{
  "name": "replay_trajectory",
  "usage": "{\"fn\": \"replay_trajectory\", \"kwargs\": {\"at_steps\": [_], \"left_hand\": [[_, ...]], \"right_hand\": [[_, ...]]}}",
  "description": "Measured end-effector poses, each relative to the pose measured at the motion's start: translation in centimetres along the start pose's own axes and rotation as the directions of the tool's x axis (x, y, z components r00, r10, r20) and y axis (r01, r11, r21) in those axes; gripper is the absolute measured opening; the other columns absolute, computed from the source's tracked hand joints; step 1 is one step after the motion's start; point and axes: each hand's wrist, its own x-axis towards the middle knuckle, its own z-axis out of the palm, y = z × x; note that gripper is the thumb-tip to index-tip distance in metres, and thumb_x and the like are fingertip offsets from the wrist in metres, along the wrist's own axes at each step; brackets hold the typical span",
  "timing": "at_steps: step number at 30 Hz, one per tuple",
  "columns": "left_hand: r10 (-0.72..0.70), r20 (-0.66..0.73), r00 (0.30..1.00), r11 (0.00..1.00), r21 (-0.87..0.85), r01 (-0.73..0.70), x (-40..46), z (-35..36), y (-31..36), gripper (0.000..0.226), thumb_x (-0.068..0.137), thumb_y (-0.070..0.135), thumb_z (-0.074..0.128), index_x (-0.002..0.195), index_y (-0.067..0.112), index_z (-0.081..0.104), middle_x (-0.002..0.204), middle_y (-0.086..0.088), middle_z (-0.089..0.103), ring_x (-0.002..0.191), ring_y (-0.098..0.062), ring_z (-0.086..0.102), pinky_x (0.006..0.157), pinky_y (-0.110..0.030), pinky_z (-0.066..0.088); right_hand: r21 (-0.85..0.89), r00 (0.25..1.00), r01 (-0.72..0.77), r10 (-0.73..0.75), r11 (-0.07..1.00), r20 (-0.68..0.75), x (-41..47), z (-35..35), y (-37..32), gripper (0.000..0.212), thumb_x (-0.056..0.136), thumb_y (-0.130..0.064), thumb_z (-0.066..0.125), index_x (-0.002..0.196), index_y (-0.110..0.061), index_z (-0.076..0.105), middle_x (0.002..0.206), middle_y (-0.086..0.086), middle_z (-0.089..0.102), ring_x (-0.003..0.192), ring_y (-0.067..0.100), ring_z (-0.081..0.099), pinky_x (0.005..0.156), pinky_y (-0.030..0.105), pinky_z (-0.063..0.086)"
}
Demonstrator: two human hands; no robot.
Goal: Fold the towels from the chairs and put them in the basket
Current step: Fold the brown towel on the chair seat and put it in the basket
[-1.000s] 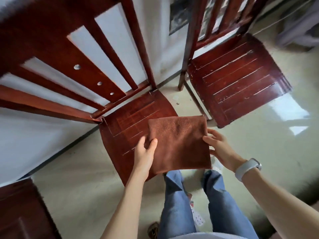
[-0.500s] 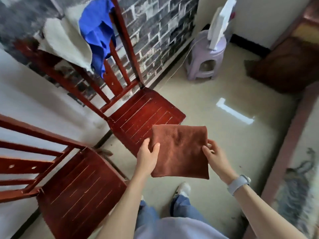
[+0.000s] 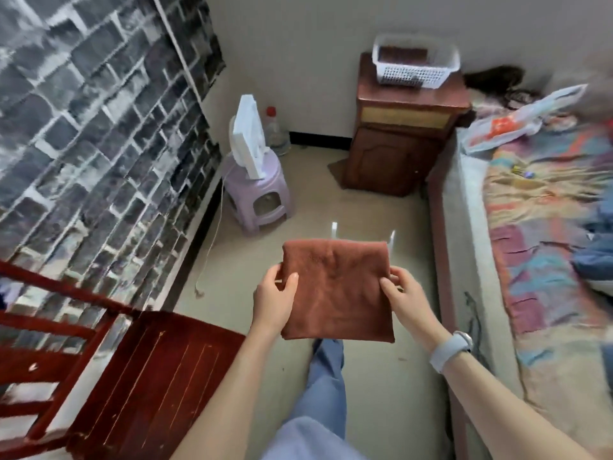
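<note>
Two hands carry our folded brown towel flat in the air above the pale floor. It is a neat squarish pad of plush cloth with a few soft creases. Our left hand pinches its left edge, thumb on top and fingers beneath; our right hand, a grey band at the wrist, pinches the right edge the same way. A bed with a patterned cover runs along the right, a brick-print wall along the left, and a red wooden chair stands at lower left. Ahead, well apart from the towel, the white basket sits on a brown cabinet, something brown lying inside. Near the wall a lilac stool bears a white fan, a bottle just behind.
</note>
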Motion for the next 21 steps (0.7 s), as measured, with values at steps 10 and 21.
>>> {"fn": "replay_trajectory", "kwargs": {"at_steps": [10,21], "left_hand": [[0.103,0.105,0.989,0.994,-0.053,-0.098,22.2,9.5,15.5,0.026,0.088,0.019,0.057,0.112,0.009,0.060,0.096,0.001,0.061,0.091,-0.017,0.056,0.080,-0.024,0.039],[0.137,0.215,0.967,0.989,0.022,-0.145,39.8,22.3,29.4,0.034,0.088,0.022,0.057,0.119,0.008,0.057,0.110,-0.004,0.063,0.101,-0.018,0.056,0.094,-0.035,0.045]], "right_hand": [[-0.007,0.991,-0.033,0.032,0.999,-0.126,22.7,-7.5,-9.1,0.024,0.092,-0.019,0.048,0.115,-0.015,0.054,0.101,-0.003,0.059,0.095,0.014,0.057,0.084,0.033,0.047],[0.076,0.981,-0.044,0.057,0.996,-0.184,44.8,-17.5,-11.8,0.027,0.093,-0.020,0.048,0.118,-0.014,0.054,0.102,-0.003,0.058,0.096,0.014,0.055,0.086,0.035,0.047]]}}
